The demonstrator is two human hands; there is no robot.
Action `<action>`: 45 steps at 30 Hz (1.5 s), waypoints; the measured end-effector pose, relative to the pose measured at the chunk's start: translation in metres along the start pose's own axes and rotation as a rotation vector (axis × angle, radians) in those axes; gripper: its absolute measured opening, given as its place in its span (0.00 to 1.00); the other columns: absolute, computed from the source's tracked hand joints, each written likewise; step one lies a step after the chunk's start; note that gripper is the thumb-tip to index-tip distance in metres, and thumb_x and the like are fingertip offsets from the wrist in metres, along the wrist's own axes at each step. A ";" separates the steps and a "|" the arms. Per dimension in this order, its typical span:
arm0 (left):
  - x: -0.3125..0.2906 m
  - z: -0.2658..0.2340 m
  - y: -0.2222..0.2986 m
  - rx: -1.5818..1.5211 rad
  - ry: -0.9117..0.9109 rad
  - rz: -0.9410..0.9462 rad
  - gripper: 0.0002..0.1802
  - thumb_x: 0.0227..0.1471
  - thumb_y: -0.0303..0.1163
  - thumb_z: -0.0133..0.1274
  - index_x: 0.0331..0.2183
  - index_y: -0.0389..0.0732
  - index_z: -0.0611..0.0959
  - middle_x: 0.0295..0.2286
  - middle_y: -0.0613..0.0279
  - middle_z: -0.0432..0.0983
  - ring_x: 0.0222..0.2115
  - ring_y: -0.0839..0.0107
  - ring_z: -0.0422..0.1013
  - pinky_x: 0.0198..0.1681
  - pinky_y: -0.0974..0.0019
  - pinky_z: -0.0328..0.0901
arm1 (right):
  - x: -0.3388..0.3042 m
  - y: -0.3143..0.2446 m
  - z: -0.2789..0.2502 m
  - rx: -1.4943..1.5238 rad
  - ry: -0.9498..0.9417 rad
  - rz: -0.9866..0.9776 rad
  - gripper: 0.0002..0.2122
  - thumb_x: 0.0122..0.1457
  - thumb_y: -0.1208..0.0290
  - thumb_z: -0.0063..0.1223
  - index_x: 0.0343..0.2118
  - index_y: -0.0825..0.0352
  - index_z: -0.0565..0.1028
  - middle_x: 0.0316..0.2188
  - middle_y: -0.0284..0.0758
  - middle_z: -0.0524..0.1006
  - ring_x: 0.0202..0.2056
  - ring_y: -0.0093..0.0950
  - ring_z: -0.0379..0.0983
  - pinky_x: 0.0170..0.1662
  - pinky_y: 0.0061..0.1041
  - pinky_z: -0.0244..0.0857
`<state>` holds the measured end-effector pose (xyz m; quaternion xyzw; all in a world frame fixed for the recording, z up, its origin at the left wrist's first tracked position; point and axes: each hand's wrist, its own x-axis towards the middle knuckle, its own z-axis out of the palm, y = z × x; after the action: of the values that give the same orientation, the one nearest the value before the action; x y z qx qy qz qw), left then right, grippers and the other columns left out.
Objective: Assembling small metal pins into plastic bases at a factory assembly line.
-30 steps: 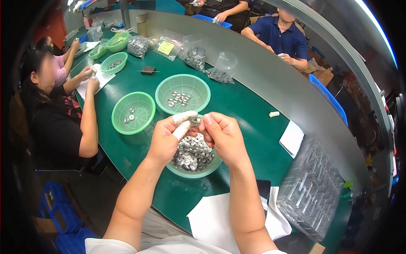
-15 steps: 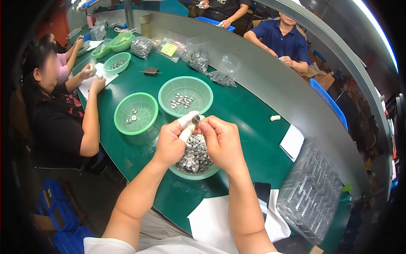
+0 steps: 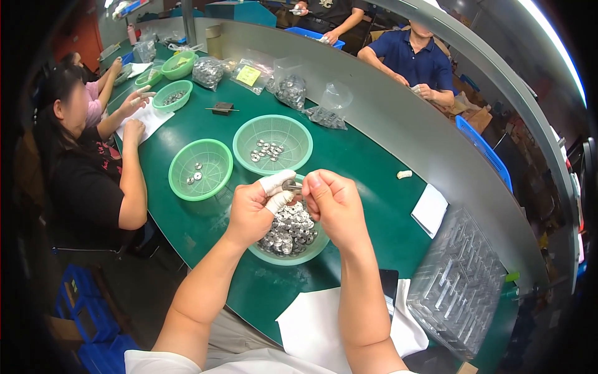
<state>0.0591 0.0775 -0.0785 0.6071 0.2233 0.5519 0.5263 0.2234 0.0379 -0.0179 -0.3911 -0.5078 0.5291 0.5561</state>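
Observation:
My left hand (image 3: 250,210), with white covers on thumb and forefinger, pinches a small round metal part (image 3: 288,185). Its thumb and finger hide much of the part. Close on its right, my right hand (image 3: 336,202) is closed on a thin metal pin (image 3: 298,187) that points at the part; whether its tip sits inside the hole I cannot tell. Under both hands stands a green basket (image 3: 293,260) heaped with similar metal discs (image 3: 288,230). Farther off, one green basket (image 3: 273,119) holds several discs, and another (image 3: 200,144), to the left, holds a few.
A dark block with a thin rod (image 3: 222,108) lies beyond the baskets, before bags of metal parts (image 3: 291,90). At right are stacked clear trays (image 3: 458,280), a white pad (image 3: 430,210), a phone (image 3: 389,283) and white sheets (image 3: 311,324). A co-worker (image 3: 81,162) sits at left.
My right hand has drawn slightly to the right and turned, so more of the pin shows. My left hand still pinches the part. The co-worker's hands at left have moved apart.

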 end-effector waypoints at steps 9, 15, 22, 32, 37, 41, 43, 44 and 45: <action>0.002 0.004 0.002 0.479 0.168 0.149 0.20 0.54 0.19 0.56 0.50 0.31 0.80 0.35 0.52 0.84 0.34 0.74 0.79 0.40 0.69 0.73 | 0.006 0.015 0.020 -0.661 0.150 -0.463 0.06 0.63 0.78 0.50 0.28 0.72 0.75 0.20 0.39 0.74 0.20 0.27 0.69 0.25 0.27 0.63; 0.001 0.001 0.004 -0.031 0.066 -0.152 0.21 0.58 0.17 0.52 0.54 0.30 0.76 0.43 0.54 0.81 0.41 0.69 0.78 0.47 0.68 0.72 | 0.006 0.014 0.006 -0.162 0.090 -0.086 0.15 0.71 0.65 0.44 0.27 0.67 0.72 0.17 0.22 0.64 0.19 0.14 0.56 0.23 0.16 0.52; 0.002 -0.003 0.005 -0.065 -0.021 -0.100 0.16 0.57 0.18 0.54 0.48 0.30 0.78 0.37 0.57 0.82 0.37 0.72 0.78 0.44 0.69 0.72 | 0.007 0.002 -0.011 0.305 -0.052 0.117 0.15 0.71 0.62 0.44 0.28 0.65 0.69 0.16 0.21 0.58 0.18 0.13 0.50 0.22 0.15 0.47; 0.001 -0.007 0.005 0.293 -0.163 0.078 0.17 0.67 0.43 0.46 0.37 0.36 0.76 0.23 0.64 0.77 0.22 0.77 0.72 0.28 0.73 0.67 | 0.004 0.001 -0.004 0.291 -0.090 0.097 0.15 0.70 0.61 0.45 0.28 0.65 0.69 0.17 0.20 0.57 0.19 0.13 0.48 0.22 0.15 0.46; -0.001 -0.010 0.009 0.064 -0.180 -0.110 0.22 0.67 0.46 0.44 0.30 0.37 0.77 0.18 0.66 0.73 0.17 0.80 0.67 0.22 0.75 0.61 | 0.003 0.003 -0.004 0.155 -0.174 0.009 0.16 0.70 0.60 0.46 0.27 0.65 0.68 0.18 0.22 0.58 0.20 0.14 0.48 0.22 0.16 0.45; -0.002 -0.011 0.015 0.027 -0.213 -0.092 0.27 0.65 0.53 0.46 0.27 0.38 0.77 0.18 0.67 0.72 0.17 0.81 0.67 0.21 0.75 0.60 | 0.005 0.006 -0.009 0.263 -0.250 0.011 0.15 0.70 0.62 0.45 0.28 0.65 0.68 0.18 0.22 0.59 0.19 0.14 0.50 0.22 0.16 0.45; -0.002 -0.005 0.014 0.005 -0.172 0.081 0.23 0.60 0.50 0.56 0.31 0.37 0.79 0.18 0.67 0.73 0.18 0.82 0.68 0.22 0.76 0.61 | 0.006 0.007 -0.011 0.572 -0.317 0.133 0.13 0.71 0.64 0.43 0.28 0.64 0.68 0.18 0.22 0.58 0.18 0.14 0.51 0.22 0.15 0.45; -0.003 -0.004 0.016 0.008 -0.164 0.088 0.23 0.60 0.50 0.56 0.31 0.37 0.79 0.18 0.67 0.73 0.18 0.82 0.68 0.22 0.76 0.61 | 0.007 0.009 -0.011 0.568 -0.328 0.134 0.13 0.71 0.64 0.43 0.28 0.64 0.68 0.18 0.22 0.58 0.18 0.14 0.51 0.22 0.15 0.45; -0.003 -0.002 0.018 0.148 -0.110 0.151 0.20 0.57 0.47 0.60 0.34 0.37 0.80 0.22 0.66 0.76 0.20 0.81 0.70 0.23 0.75 0.63 | 0.007 0.010 -0.012 0.656 -0.345 0.157 0.13 0.71 0.65 0.41 0.29 0.63 0.67 0.18 0.22 0.58 0.18 0.13 0.51 0.22 0.14 0.45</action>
<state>0.0509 0.0693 -0.0646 0.6887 0.1881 0.5378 0.4484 0.2325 0.0473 -0.0284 -0.1349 -0.3660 0.7627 0.5158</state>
